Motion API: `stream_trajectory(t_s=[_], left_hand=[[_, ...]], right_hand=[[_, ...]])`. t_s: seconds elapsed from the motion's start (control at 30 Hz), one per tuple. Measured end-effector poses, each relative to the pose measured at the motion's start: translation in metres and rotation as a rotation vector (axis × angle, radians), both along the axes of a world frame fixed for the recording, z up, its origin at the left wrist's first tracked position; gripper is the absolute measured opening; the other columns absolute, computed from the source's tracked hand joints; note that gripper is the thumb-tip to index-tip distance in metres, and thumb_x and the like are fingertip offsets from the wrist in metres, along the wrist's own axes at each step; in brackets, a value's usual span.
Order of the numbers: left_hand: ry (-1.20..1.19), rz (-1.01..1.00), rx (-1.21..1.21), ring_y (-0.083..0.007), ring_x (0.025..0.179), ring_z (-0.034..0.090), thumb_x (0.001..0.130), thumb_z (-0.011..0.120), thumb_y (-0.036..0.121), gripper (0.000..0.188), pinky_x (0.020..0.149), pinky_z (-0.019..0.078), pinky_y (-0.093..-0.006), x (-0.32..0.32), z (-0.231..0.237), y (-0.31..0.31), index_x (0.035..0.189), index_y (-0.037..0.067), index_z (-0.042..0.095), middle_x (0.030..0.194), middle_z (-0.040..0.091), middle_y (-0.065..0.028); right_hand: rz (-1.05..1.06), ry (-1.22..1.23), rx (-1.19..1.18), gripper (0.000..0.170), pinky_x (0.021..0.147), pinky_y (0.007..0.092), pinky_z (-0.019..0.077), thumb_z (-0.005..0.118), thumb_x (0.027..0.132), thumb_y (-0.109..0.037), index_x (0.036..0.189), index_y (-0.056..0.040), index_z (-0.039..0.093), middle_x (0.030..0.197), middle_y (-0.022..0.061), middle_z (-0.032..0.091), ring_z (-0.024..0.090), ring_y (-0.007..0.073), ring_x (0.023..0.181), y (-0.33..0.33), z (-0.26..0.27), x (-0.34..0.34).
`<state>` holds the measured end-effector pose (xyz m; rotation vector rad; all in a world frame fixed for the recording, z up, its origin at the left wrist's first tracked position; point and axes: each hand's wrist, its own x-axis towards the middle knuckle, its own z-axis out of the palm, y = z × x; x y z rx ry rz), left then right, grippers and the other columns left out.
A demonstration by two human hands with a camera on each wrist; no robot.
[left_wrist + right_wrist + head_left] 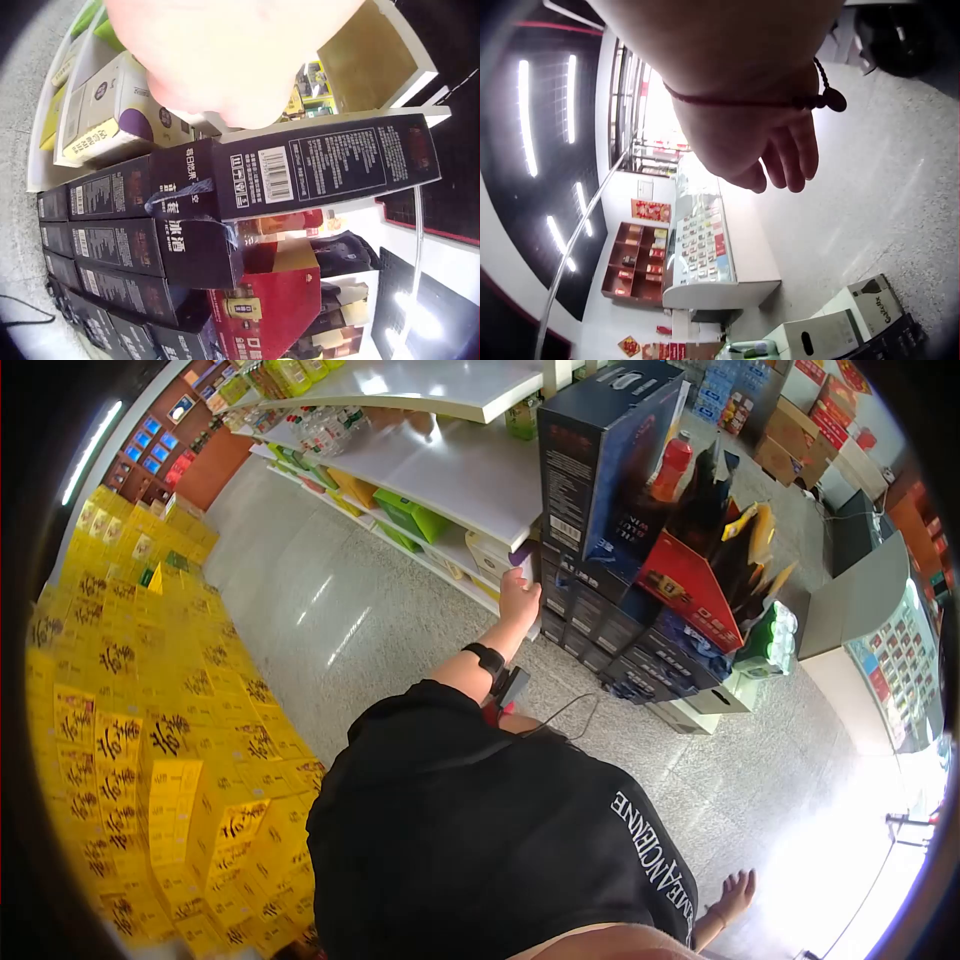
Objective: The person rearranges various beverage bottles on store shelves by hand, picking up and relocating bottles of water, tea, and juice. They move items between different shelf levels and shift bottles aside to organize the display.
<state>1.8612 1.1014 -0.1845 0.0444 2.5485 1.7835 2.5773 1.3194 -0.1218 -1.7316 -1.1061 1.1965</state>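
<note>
My left hand (518, 603), with a black wristband (488, 658) behind it, is stretched forward beside the end of the white shelf (450, 470). Its fingers look loosely bent, and nothing shows in them. Close by stands a stack of dark blue boxes (585, 615), one tall box (570, 470) upright on top. From the left wrist, the hand (232, 60) overlaps the shelf end above a white carton with a purple circle (112, 109). Low at the right, my right hand (738, 895) hangs over the floor with relaxed fingers; a bead bracelet (742, 103) circles that wrist.
Yellow cartons (150, 760) are piled high along the left, with a strip of grey floor (300, 580) between them and the shelf. Past the dark boxes are a red box (690, 590), green-topped bottles in a pack (768, 640) and a glass display counter (890, 650).
</note>
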Motion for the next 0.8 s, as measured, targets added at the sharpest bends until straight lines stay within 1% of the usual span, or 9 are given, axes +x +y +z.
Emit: stream_trajectory(t_s=[0.07,0.2,0.3,0.4,0.6,0.63,0.7,0.73,0.8], left_hand=[[0.045,-0.016,0.046,-0.0246,0.091,0.059,0.08,0.069,0.014,0.049,0.08,0.0483,-0.0361,0.024,-0.022,0.008,0.122,0.0,0.048,0.105,0.057,-0.0129],[-0.022,-0.022,0.092,-0.018,0.087,0.057,0.082,0.067,0.011,0.047,0.074,0.0487,-0.0306,0.099,0.045,0.032,0.122,0.001,0.045,0.103,0.057,-0.0114],[0.042,-0.02,0.163,-0.0182,0.09,0.057,0.082,0.068,0.011,0.048,0.075,0.0487,-0.0308,0.117,0.032,0.068,0.123,0.001,0.046,0.103,0.057,-0.0115],[0.055,-0.002,0.217,-0.0178,0.087,0.056,0.081,0.068,0.01,0.046,0.075,0.0485,-0.0305,0.144,0.04,0.119,0.122,0.002,0.048,0.101,0.057,-0.0106],[0.222,-0.072,0.354,-0.0167,0.081,0.057,0.082,0.066,0.008,0.041,0.074,0.0487,-0.03,0.176,0.062,0.234,0.119,0.003,0.049,0.096,0.059,-0.0093],[0.226,-0.074,0.345,-0.0167,0.081,0.057,0.082,0.066,0.008,0.041,0.074,0.0487,-0.03,0.181,0.066,0.253,0.119,0.003,0.049,0.096,0.059,-0.0093],[0.196,-0.104,0.368,-0.0161,0.083,0.057,0.082,0.066,0.008,0.041,0.075,0.0485,-0.0293,0.195,0.081,0.29,0.118,0.003,0.049,0.095,0.059,-0.0087],[0.117,-0.133,0.385,-0.0133,0.09,0.054,0.084,0.065,0.002,0.039,0.082,0.0457,-0.0268,0.207,0.096,0.305,0.119,0.005,0.049,0.099,0.056,-0.0057],[0.185,-0.136,0.41,-0.0132,0.09,0.053,0.084,0.064,0.002,0.039,0.082,0.0455,-0.0266,0.221,0.096,0.34,0.12,0.005,0.048,0.1,0.056,-0.006]], right_hand=[[0.151,0.039,0.034,0.045,0.079,0.0346,0.0497,0.061,0.09,-0.017,0.132,-0.0064,0.05,0.116,0.0132,0.059,0.059,0.0243,0.093,0.058,0.011,-0.016],[0.37,0.146,0.086,0.042,0.072,0.028,0.0499,0.062,0.089,-0.012,0.129,-0.0054,0.052,0.105,0.0088,0.062,0.059,0.0159,0.084,0.146,0.024,-0.08],[0.487,0.217,0.07,0.039,0.066,0.0233,0.0491,0.062,0.088,-0.01,0.127,-0.0046,0.054,0.099,0.0064,0.063,0.059,0.0127,0.077,0.196,0.015,-0.118],[0.538,0.27,0.02,0.041,0.064,0.0247,0.0497,0.06,0.088,-0.009,0.128,-0.0041,0.053,0.1,0.008,0.064,0.06,0.0138,0.076,0.235,0.001,-0.133],[0.514,0.217,-0.036,0.04,0.064,0.0242,0.0492,0.06,0.088,-0.011,0.127,-0.0044,0.054,0.101,0.0076,0.064,0.06,0.0137,0.076,0.32,0.006,-0.081],[0.5,0.206,-0.051,0.041,0.07,0.0273,0.0499,0.059,0.089,-0.013,0.128,-0.0041,0.053,0.104,0.0083,0.062,0.06,0.0159,0.081,0.339,0.004,-0.063],[0.379,0.203,-0.077,0.041,0.073,0.0298,0.049,0.06,0.088,-0.014,0.128,-0.0047,0.053,0.105,0.0089,0.062,0.058,0.0175,0.083,0.374,-0.004,-0.031],[0.39,0.21,-0.077,0.041,0.073,0.0298,0.049,0.06,0.088,-0.014,0.128,-0.0047,0.053,0.105,0.0089,0.062,0.058,0.0175,0.083,0.392,-0.01,-0.017],[0.321,0.182,-0.101,0.042,0.074,0.0307,0.0483,0.061,0.087,-0.016,0.127,-0.0064,0.054,0.106,0.0094,0.062,0.058,0.0187,0.083,0.43,-0.021,0.01]])
